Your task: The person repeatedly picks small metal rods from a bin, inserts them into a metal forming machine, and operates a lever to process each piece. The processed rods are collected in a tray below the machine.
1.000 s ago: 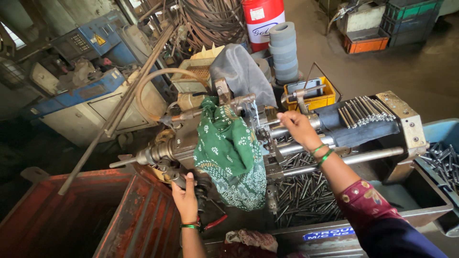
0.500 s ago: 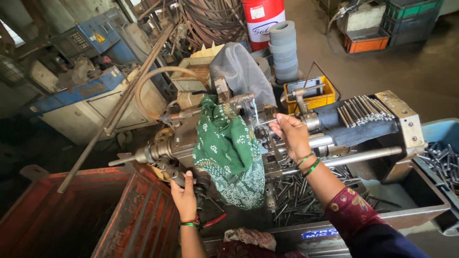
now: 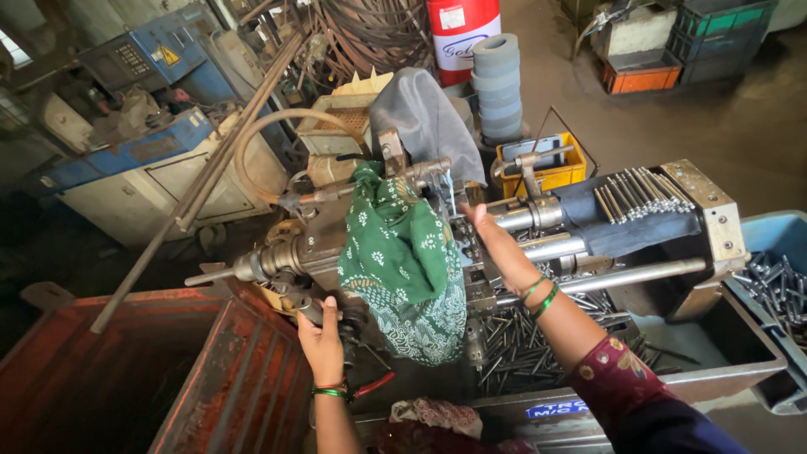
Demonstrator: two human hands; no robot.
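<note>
Machine (image 3: 311, 252), grey and oily, sits mid-frame with its spindle nose pointing toward 9 o'clock, and both hands are on it. At 8 o'clock lies a rusty red bin (image 3: 168, 378), its ribbed wall just below the machine's nose. A long bar (image 3: 202, 185) leans across from 8 o'clock up toward 12. The left hand (image 3: 321, 340) reaches up from 6 o'clock to the machine's underside, its grip curled around a dark knob (image 3: 307, 309) there, a green bangle at the wrist. Just right of it a green dotted cloth (image 3: 403, 261) hangs draped over the middle of the machine, covering much of the front. Behind the cloth, toward 12 o'clock, a grey cover (image 3: 424, 118) sits on a box, with a stack of grey wheels (image 3: 498, 84) and a red cylinder (image 3: 458, 29) beyond. The right hand (image 3: 487, 240) comes in from 5 o'clock and rests on the fittings just right of the cloth; its fingers are hidden against the metal, so I cannot tell whether that grip is clenched or released. Steel rods (image 3: 588, 282) run out from there toward 3 o'clock. Cut pins (image 3: 643, 192) lie in a row on a dark cloth at 2 o'clock, more pins fill the tray (image 3: 723, 361) below, and a blue crate (image 3: 782, 286) of pins stands at 3 o'clock.
</note>
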